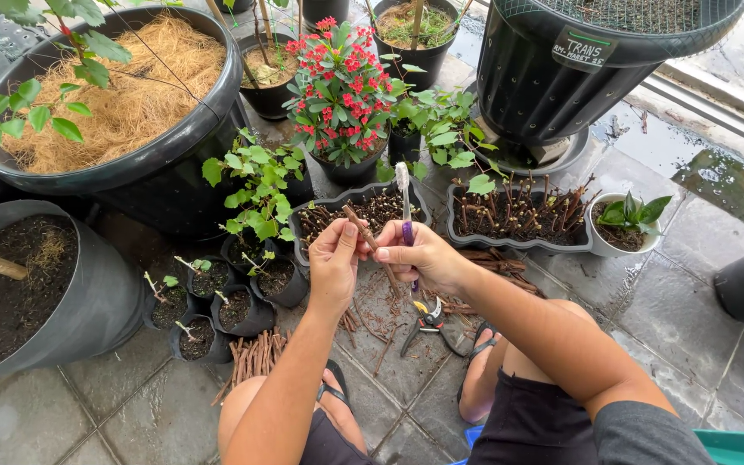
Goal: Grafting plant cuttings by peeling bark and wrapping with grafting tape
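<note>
My left hand (334, 258) pinches a short brown stem cutting (360, 227), held slanted up to the left. My right hand (419, 256) grips a toothbrush (404, 200) with a purple handle and white bristles pointing up, its handle right beside the cutting. Both hands meet above the grey tiled floor, just in front of a dark tray of cuttings (363, 210). My knees and sandalled feet show below.
Pruning shears (428, 325) lie on the tiles under my hands. A bundle of cut stems (254, 357) rests by my left knee, next to several small black nursery bags (217, 301). A second tray of cuttings (518, 217), a red-flowered plant (342, 86) and large black pots surround them.
</note>
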